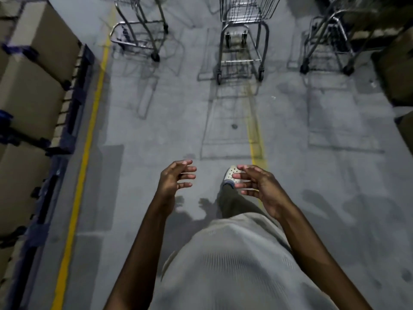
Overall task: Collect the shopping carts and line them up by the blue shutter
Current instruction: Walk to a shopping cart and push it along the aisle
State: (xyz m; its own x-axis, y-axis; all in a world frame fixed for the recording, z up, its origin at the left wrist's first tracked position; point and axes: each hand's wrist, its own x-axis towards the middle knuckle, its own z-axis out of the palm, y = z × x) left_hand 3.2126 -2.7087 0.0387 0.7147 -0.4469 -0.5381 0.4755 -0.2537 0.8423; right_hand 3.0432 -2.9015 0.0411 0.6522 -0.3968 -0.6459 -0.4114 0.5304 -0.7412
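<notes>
Three metal shopping carts stand ahead on the grey concrete floor: a left cart (138,30), a middle cart (242,39) and a right cart (328,41). Only their lower frames, wheels and part of their baskets show. My left hand (176,179) and my right hand (254,182) are raised in front of my body, palms facing each other, fingers loosely spread, holding nothing. Both hands are well short of the carts. No blue shutter is in view.
Stacked cardboard boxes (33,70) on blue racking line the left side behind a yellow floor line (87,142). A second faded yellow line (253,128) runs under the middle cart. More boxes (397,63) stand at the right. My foot in a white perforated shoe (230,175) steps forward.
</notes>
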